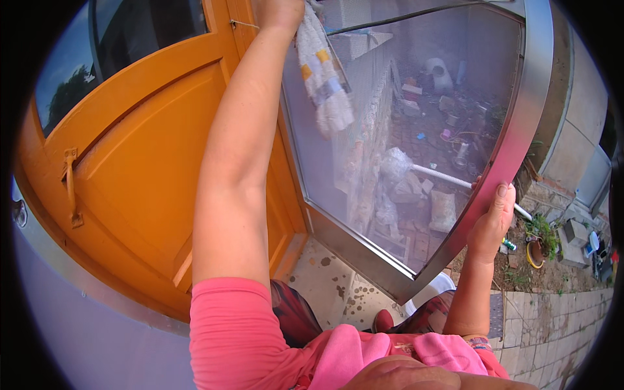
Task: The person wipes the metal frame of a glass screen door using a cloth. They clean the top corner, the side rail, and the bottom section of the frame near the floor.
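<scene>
My left arm reaches up to the top of the view, where my left hand [279,12] is partly cut off by the edge. A white towel [325,84] with yellow and grey patches hangs from it, against the see-through panel of a metal-framed door [530,104]. My right hand [495,221] is closed round the outer edge of that frame, thumb on the near side. Behind the panel, a white pole [442,175] with a plastic-wrapped head [396,162] passes by my right fingers. Its other end sticks out past the frame; whether those fingers grip it is hidden.
An orange wooden door [143,162] with a pull handle [71,188] stands on the left. Beside my red shoe [383,320] is a white bucket [437,286] on the wet-spotted step [331,279]. Paving [552,325], plants [541,234] and blocks [573,234] lie right.
</scene>
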{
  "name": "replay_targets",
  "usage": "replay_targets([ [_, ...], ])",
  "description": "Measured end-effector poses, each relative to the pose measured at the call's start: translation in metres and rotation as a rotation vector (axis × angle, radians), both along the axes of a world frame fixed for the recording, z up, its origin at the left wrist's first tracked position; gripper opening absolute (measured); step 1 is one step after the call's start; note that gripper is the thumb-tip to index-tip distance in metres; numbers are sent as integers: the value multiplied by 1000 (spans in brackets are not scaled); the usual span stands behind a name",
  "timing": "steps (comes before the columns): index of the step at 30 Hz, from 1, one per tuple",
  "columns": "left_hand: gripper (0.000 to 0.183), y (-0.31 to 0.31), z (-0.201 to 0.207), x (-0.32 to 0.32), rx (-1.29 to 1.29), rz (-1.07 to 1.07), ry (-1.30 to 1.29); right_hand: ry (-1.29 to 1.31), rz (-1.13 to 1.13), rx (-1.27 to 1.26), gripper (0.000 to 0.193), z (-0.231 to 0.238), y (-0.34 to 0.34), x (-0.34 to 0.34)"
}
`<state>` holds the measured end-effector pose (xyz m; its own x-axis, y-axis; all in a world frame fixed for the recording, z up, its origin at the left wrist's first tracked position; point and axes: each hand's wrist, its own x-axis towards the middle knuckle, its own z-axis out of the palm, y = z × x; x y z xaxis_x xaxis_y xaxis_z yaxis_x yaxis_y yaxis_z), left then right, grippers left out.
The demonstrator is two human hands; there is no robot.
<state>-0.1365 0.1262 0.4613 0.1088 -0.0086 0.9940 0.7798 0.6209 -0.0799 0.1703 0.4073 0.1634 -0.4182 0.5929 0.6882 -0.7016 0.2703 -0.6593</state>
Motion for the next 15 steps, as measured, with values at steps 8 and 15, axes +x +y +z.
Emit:
replay_targets([
  [8,22,-37,1,-63,69,-40,-280,-37,-49,-24,37,0,-12,5],
  [15,22,-53,1,-83,216,-113,-421,-10,-34,-20,38,-1,-17,5],
])
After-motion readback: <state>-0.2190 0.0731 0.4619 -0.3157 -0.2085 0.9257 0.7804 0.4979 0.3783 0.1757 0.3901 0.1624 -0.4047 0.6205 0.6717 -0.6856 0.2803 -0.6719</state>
